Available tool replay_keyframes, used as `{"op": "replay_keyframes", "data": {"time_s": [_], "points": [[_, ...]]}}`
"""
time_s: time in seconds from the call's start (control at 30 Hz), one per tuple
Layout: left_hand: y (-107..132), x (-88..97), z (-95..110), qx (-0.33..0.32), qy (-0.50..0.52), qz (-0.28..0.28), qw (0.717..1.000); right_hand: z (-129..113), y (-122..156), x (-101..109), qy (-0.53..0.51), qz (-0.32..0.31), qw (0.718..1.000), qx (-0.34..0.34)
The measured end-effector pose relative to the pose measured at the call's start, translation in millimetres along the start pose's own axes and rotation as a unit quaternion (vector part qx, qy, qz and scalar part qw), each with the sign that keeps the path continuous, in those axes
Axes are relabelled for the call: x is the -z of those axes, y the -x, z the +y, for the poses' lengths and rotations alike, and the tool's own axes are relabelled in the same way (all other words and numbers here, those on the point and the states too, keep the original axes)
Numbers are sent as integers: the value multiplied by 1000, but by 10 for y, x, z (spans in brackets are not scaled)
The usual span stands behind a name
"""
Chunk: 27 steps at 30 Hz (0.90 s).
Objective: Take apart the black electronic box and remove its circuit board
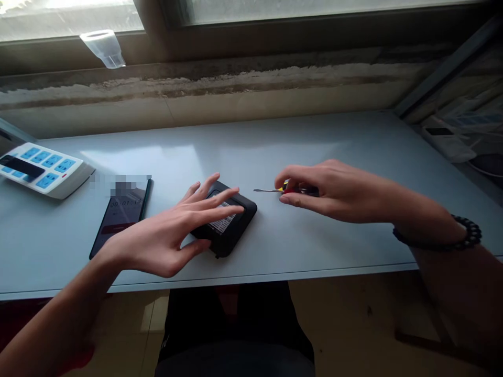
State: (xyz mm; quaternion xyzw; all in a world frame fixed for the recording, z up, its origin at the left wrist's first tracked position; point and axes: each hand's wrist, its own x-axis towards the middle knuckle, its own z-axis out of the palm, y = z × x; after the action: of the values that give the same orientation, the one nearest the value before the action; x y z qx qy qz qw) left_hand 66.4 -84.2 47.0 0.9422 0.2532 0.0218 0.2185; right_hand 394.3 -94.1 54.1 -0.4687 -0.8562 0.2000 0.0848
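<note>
1. Screwdriver lies in the grip of the right hand: thumb and fingers pinch its handle, mostly hidden, with a little yellow and red showing.

2. Its long axis runs almost straight across the view, the thin metal shaft pointing left, away from the right wrist. The tip ends just beside the far right corner of the black box; whether it touches the bench or sits above it, I cannot tell.

3. From the right grip, the box lies to the left and a little closer to the person. Its long axis slants, from near left to far right, so the shaft points at that corner rather than along a side.

4. The left hand is much the nearer to the box. Its grip is spread: fingers fanned over the top, partly covering a printed label, thumb by the near left edge. How firmly the fingertips press, if at all, cannot be told.

5. Left of the box, a phone lies on the bench, partly behind the left wrist. Farther left is a white power strip with blue sockets.
</note>
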Motion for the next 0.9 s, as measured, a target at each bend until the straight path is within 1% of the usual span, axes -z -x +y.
{"op": "replay_keyframes", "data": {"time_s": [0.07,0.13,0.23,0.3,0.4,0.5,0.53,0.57,0.63,0.67,0.7,0.8,0.9], "points": [[-16,-36,13,50,-10,43,998,48,-57,32,6,-16,999,39],[-73,-118,48,114,-35,50,992,91,-98,48,-1,-48,996,71],[-183,-230,108,121,-64,43,990,133,-120,49,-25,-76,993,81],[-245,-267,141,121,-74,46,989,138,-107,43,-35,-96,992,79],[-299,-276,161,132,-80,62,986,117,-63,34,-58,-118,986,108],[-283,-240,120,148,-71,81,983,89,-22,24,-101,-111,979,139],[-259,-213,92,140,-67,83,984,79,-15,19,-117,-111,977,141],[-229,-178,58,115,-69,76,988,68,-14,13,-133,-115,974,139],[-166,-95,-15,47,-91,73,992,39,-25,-4,-164,-138,968,132],[-142,-55,-49,8,-93,62,994,20,-37,-13,-176,-156,963,132],[-127,-21,-79,-13,-94,46,994,-1,-51,-23,-186,-176,957,135],[-152,17,-140,-48,-105,25,993,-64,-94,-52,-208,-220,942,147],[-220,-17,-172,-69,-110,23,991,-106,-117,-73,-219,-223,939,143]]}}
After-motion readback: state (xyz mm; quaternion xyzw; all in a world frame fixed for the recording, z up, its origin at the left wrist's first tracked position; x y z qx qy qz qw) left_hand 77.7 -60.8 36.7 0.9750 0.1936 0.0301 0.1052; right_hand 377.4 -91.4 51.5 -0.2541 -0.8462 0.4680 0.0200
